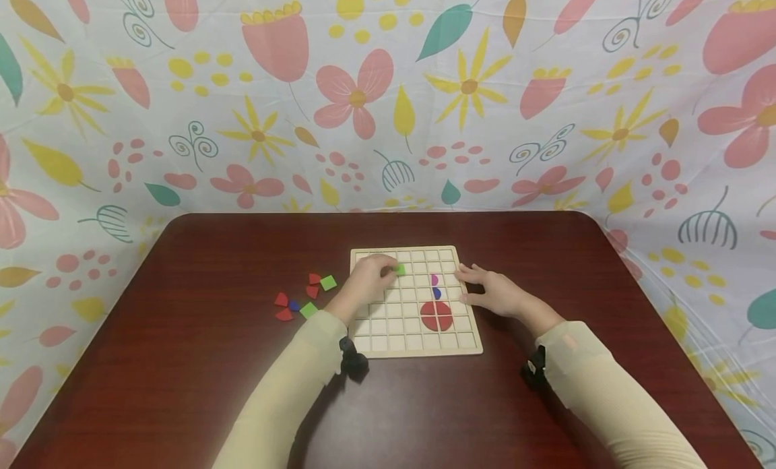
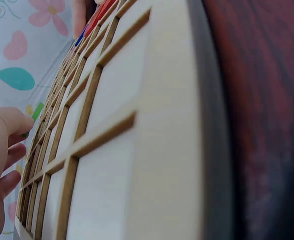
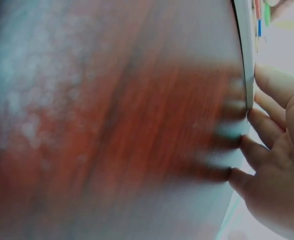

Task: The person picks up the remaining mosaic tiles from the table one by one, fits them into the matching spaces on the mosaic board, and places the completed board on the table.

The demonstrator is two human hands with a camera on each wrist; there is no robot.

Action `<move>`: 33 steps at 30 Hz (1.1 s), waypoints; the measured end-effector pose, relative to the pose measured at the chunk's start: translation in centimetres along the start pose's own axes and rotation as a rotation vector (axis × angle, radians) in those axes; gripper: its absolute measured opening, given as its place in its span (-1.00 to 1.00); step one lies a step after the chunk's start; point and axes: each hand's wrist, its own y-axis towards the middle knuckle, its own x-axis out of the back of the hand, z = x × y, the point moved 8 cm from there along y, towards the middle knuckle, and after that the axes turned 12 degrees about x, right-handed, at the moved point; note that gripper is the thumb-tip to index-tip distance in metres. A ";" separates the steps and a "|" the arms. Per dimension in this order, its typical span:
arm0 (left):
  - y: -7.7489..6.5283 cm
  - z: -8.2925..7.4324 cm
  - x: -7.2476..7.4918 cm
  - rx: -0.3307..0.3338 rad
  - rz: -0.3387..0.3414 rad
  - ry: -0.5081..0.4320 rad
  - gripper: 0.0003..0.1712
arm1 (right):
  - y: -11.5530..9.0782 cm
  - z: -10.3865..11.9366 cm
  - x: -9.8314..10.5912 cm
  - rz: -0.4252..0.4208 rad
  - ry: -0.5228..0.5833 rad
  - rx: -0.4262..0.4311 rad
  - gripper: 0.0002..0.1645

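Note:
A pale wooden grid board [image 1: 415, 354] lies on the table. My left hand [image 1: 366, 280] is over its upper left part and pinches a green square tile [image 1: 400, 269] between thumb and fingers. The same green tile [image 2: 37, 111] shows at the fingertips in the left wrist view, close over the grid. My right hand [image 1: 500, 294] rests at the board's right edge with fingers extended, fingertips at the rim. On the board sit red quarter-circle pieces [image 1: 430, 308] forming a circle, a blue half-circle [image 1: 436, 293] and a purple half-circle [image 1: 434, 280].
Left of the board lie loose pieces: green squares [image 1: 328, 282], red quarter-circles [image 1: 281, 298] and a small blue piece [image 1: 294, 306]. The dark reddish table [image 1: 206, 267] ends at a patterned cloth [image 1: 364, 152] behind it.

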 end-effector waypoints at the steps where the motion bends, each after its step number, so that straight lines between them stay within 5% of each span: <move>1: 0.0 -0.1 0.0 0.001 0.002 0.008 -0.73 | 0.0 0.0 0.0 -0.001 -0.002 0.000 -0.24; 13: 0.8 -0.5 -0.7 -0.044 -0.041 0.137 -0.75 | 0.1 -0.1 0.0 0.003 -0.002 -0.010 -0.25; 33: 1.1 -1.5 -1.0 -0.067 -0.060 0.212 -0.75 | 0.1 -0.2 -0.1 0.004 0.004 -0.018 -0.24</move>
